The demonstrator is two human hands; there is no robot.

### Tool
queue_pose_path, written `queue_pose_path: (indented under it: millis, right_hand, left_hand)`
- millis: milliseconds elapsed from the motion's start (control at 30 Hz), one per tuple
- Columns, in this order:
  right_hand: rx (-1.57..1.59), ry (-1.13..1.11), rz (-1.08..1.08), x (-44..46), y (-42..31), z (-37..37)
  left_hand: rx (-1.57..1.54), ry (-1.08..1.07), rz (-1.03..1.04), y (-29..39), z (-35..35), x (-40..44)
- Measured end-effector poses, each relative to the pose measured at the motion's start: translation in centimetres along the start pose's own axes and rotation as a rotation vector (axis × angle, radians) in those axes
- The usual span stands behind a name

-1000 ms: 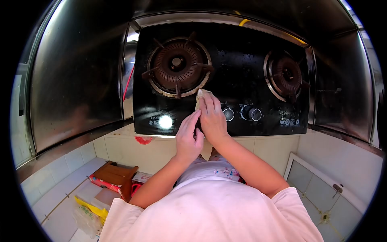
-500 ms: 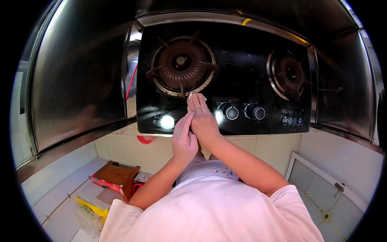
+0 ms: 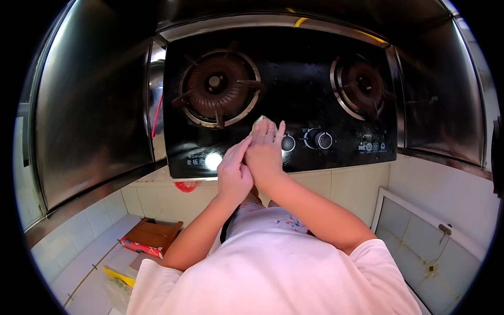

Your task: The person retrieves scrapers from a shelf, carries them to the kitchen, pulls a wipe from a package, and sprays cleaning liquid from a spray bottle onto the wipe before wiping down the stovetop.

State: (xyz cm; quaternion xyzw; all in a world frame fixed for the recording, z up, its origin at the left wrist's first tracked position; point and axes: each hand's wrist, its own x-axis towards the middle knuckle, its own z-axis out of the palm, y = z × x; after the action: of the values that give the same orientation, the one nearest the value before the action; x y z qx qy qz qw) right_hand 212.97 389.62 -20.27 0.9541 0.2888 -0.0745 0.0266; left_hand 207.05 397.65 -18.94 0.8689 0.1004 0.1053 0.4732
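Note:
My right hand (image 3: 264, 155) lies palm down on the black glass gas stove (image 3: 299, 79), pressing a pale cloth (image 3: 260, 120). Only a small edge of the cloth shows past its fingertips; the rest is hidden beneath the hand. The fingers are stretched out, the outermost one apart. My left hand (image 3: 234, 170) rests against the right hand's side, its fingers straight and touching the back of it. Both are between the left burner (image 3: 218, 86) and a control knob (image 3: 287, 143), which the right hand partly covers.
A second knob (image 3: 324, 139) and the right burner (image 3: 365, 86) are farther right. Metal panels (image 3: 100, 100) flank the stove. Below the counter, a red round object (image 3: 185, 186) shows under the stove edge, and a brown box (image 3: 157, 233) and yellow plastic bag (image 3: 119, 276) lie lower left.
My hands and the cloth have moved right across the stove, towards the knobs, and now partly cover the left knob. The right hand's outer finger has spread. The view has shifted slightly.

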Motion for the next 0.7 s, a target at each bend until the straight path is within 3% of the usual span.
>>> queue_pose_path:
  millis: [167, 233, 267, 300, 367, 433, 500, 700]
  right_hand:
    - [0.085, 0.187, -0.069, 1.0, 2.5, 0.8]
    - [0.457, 0.260, -0.071, 1.9, 4.2, 0.4]
    - [0.438, 0.408, -0.056, 2.2, 4.4, 0.5]
    - [0.439, 0.408, -0.056, 2.5, 4.7, 0.3]
    - [0.427, 0.152, 0.024, 3.0, 5.4, -0.1]
    - [0.439, 0.143, 0.045, 3.6, 6.2, -0.2]
    - [0.439, -0.009, 0.088, 4.1, 7.5, -0.7]
    - [0.514, -0.065, 0.209, 4.0, 10.8, -0.5]
  left_hand:
    - [-0.071, 0.039, -0.031, 0.7, 0.6, 0.2]
    - [-0.066, 0.053, 0.014, 0.9, 1.5, 1.2]
    - [-0.070, 0.059, 0.025, 1.2, 1.9, 1.8]
    - [-0.073, 0.066, 0.036, 1.6, 2.1, 2.3]
    - [-0.091, 0.060, 0.018, 1.7, 2.6, 2.6]
    - [-0.062, 0.076, 0.059, 1.1, 3.3, 2.4]
    - [-0.071, 0.078, 0.011, 0.8, 3.4, 2.1]
    - [-0.088, 0.074, -0.082, 1.0, 4.0, 3.1]
